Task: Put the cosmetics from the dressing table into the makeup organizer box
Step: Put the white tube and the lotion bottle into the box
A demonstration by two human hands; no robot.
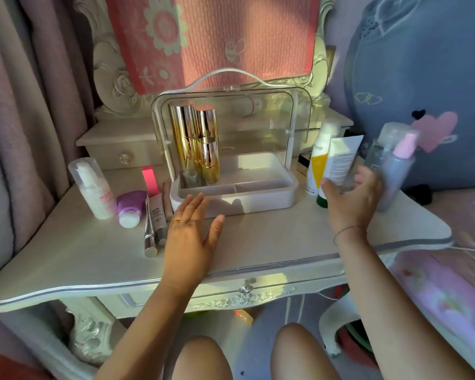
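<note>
- The makeup organizer box [252,201] stands in the middle of the dressing table [272,242], toward the back. Its long side runs left to right and its clear lid [258,119] is lifted upright behind the white base.
- Inside the box, in the left rear corner, the gold bottles [185,138] stand upright, close together, with their caps pointing up. The two narrow front compartments look bare.
- The left hand [188,231] lies flat and relaxed in front of the left corner of the box. Its fingers are straight and point at the front wall, and it holds nothing. I cannot tell if the fingertips touch the wall.
- The right hand [351,198] is spread wide and a little blurred, with nothing in its grasp. It is just in front of the white tube [340,160] and the clear bottle [379,154]. I cannot tell if it touches them.
- To the right of the box these cosmetics stand upright in a tight group: a white and yellow bottle [317,160], the white tube with its flat end up, the clear bottle, and a grey bottle [396,174] with a pink spray top.
- To the left of the box a white pump bottle [93,187] stands with a slight lean. A purple tube [130,208] lies with its white cap toward the front edge.
- Beside it two slim silver tubes [150,231] lie side by side, their long axes going from back to front.
</note>
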